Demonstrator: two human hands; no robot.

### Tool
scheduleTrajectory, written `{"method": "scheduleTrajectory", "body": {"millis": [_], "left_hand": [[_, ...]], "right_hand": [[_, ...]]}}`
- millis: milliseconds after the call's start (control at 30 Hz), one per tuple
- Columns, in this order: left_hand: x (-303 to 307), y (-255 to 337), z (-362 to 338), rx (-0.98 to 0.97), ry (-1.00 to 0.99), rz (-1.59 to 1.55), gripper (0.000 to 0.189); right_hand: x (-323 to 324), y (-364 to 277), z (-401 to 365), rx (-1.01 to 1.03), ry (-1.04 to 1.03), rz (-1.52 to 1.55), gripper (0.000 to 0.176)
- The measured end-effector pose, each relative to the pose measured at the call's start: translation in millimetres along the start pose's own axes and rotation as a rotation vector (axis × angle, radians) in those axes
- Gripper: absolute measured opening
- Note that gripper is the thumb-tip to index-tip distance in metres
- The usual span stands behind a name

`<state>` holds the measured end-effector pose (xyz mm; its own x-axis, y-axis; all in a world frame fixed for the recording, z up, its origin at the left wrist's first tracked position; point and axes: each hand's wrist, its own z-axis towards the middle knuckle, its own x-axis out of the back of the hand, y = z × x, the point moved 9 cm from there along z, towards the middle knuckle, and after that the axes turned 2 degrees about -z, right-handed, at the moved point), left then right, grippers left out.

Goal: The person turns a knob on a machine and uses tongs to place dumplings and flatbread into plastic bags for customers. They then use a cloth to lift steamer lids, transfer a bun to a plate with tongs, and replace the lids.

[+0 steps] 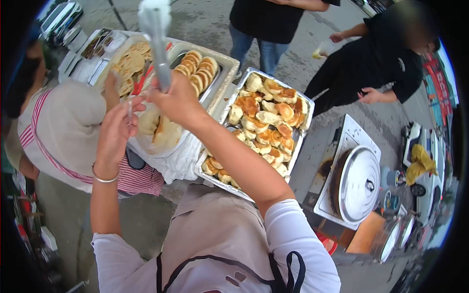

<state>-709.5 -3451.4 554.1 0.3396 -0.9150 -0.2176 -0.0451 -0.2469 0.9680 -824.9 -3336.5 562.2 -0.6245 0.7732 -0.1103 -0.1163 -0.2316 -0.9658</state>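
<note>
My right hand (pixel 176 100) is closed around a pair of metal tongs (pixel 159 44), whose blurred upper end points away from me. My left hand (pixel 119 117), with a bangle on its wrist, has its fingers bent together at the edge of a clear plastic bag (pixel 159 132). Browned flatbread or pastry shows inside the bag, which hangs between and below my hands. Just right of my right forearm lies a foil-lined tray (pixel 308 127) piled with pan-fried buns (pixel 268 117). Beyond my hands, round browned cakes (pixel 202 73) stand in rows in a metal tray.
A co-worker in a cap (pixel 63 127) bends close on the left, a hand near stacked flatbreads (pixel 134 58). At right, a lidded round pan (pixel 359 183) sits on a stove. Two people in black stand across the stall. White cloth (pixel 183 158) lies beneath the bag.
</note>
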Motion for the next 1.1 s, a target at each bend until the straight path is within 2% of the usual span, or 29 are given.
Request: {"method": "scheduleTrajectory", "body": {"millis": [33,100,133,167,267,300,333,400,467,500,533,567,600,700,767,833,933,1100], "left_hand": [[-10.7,5.4,2.8,-0.041,-0.034,-0.006,0.039],[-43.3,5.9,7.4,-0.106,0.021,-0.136,0.041],[-54.3,6.7,6.9,-0.142,0.062,-0.204,0.043],[-60.7,-2.2,12.4,-0.049,-0.093,-0.339,0.041],[-94.2,-37.5,37.6,0.091,-0.311,-0.459,0.036],[-127.3,-32.7,28.9,0.125,-0.201,-0.441,0.033],[-138.6,-34.3,29.2,0.124,-0.22,-0.457,0.031],[-171.6,-30.0,44.3,0.083,-0.311,-0.528,0.027],[-180.7,-42.4,64.1,0.089,-0.3,-0.459,0.02],[-191.8,-42.4,67.9,0.074,-0.315,-0.429,0.018],[-201.1,-41.3,72.1,0.07,-0.313,-0.388,0.016],[-213.8,-36.5,79.0,0.056,-0.324,-0.358,0.017],[-223.4,-34.5,85.1,0.046,-0.324,-0.326,0.017],[-238.7,-35.3,106.5,0.043,-0.286,-0.232,0.017],[-242.4,-33.3,124.7,0.034,-0.266,-0.159,0.018],[-246.8,-28.1,143.0,0.016,-0.271,-0.074,0.017],[-252.3,-17.1,168.7,-0.033,-0.238,0.059,0.017],[-257.8,-11.0,214.4,-0.059,-0.24,0.144,0.02]], "right_hand": [[0.6,-27.6,-7.3,0.103,-0.021,-0.084,0.022],[9.0,-85.8,-35.1,0.226,0.035,-0.502,0.015],[17.1,-90.6,-44.6,0.24,0.051,-0.493,0.016],[23.6,-95.2,-52.1,0.257,0.06,-0.483,0.017],[55.6,-101.6,-77.7,0.342,0.151,-0.479,0.021],[72.1,-101.8,-88.1,0.381,0.183,-0.454,0.023],[89.1,-100.7,-102.0,0.416,0.214,-0.431,0.024],[137.3,-92.3,-132.8,0.255,0.163,-0.521,0.032],[199.3,-56.4,-175.0,-0.077,0.177,-0.648,0.038],[233.9,-31.4,-200.9,-0.114,0.23,-0.674,0.047],[268.4,3.5,-231.1,-0.278,0.257,-0.657,0.051],[298.9,24.1,-263.4,-0.267,0.344,-0.726,0.05],[322.0,38.5,-296.2,-0.439,0.352,-0.731,0.054],[375.7,88.5,-393.1,-0.427,0.566,-0.702,0.048],[388.9,94.8,-449.7,-0.589,0.66,-0.699,0.044],[399.9,112.4,-499.2,-0.622,0.74,-0.734,0.042],[396.7,120.3,-551.0,-0.785,0.811,-0.602,0.05],[382.2,121.7,-593.0,-0.823,0.882,-0.475,0.04]]}}
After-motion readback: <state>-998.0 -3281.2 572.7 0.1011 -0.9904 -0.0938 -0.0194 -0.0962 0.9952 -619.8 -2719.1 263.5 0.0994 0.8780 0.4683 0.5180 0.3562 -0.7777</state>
